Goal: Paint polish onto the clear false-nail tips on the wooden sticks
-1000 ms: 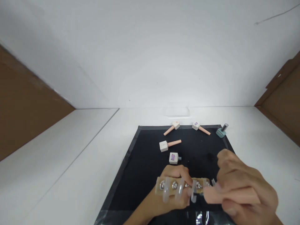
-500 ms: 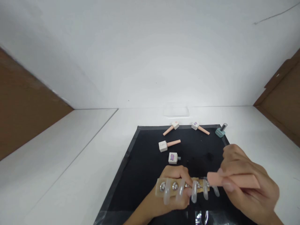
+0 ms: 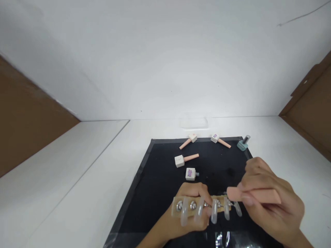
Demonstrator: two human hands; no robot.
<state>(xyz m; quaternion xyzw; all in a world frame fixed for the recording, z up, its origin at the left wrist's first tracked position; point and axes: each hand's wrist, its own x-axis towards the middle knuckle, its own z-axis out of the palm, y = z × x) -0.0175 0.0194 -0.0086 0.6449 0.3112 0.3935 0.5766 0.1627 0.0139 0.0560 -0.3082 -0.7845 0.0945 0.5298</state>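
Observation:
My left hand [image 3: 192, 220] is closed around a tan nail display stand [image 3: 190, 211], on which several clear false nails [image 3: 214, 212] sit on silver knobs. Pinched between thumb and fingers of my right hand [image 3: 274, 203] is a peach nail polish brush cap [image 3: 263, 195]. Its left end is over the right end of the stand, near the last nails; the bristles are hard to make out. An uncapped white polish bottle [image 3: 190, 174] with a purple label lies on its side just beyond my left hand, its neck pointing right.
White bottles with peach caps lie on the black mat [image 3: 160, 179]: one bottle [image 3: 179, 161] at mid-left, another [image 3: 192, 138] and a third [image 3: 214, 138] behind. A teal polish bottle [image 3: 242, 145] is at the mat's back right corner. A clear tray [image 3: 193, 123] stands by the white wall.
My right hand and the brush cap have shifted slightly left and up along the stand. My left hand and the stand stay nearly still.

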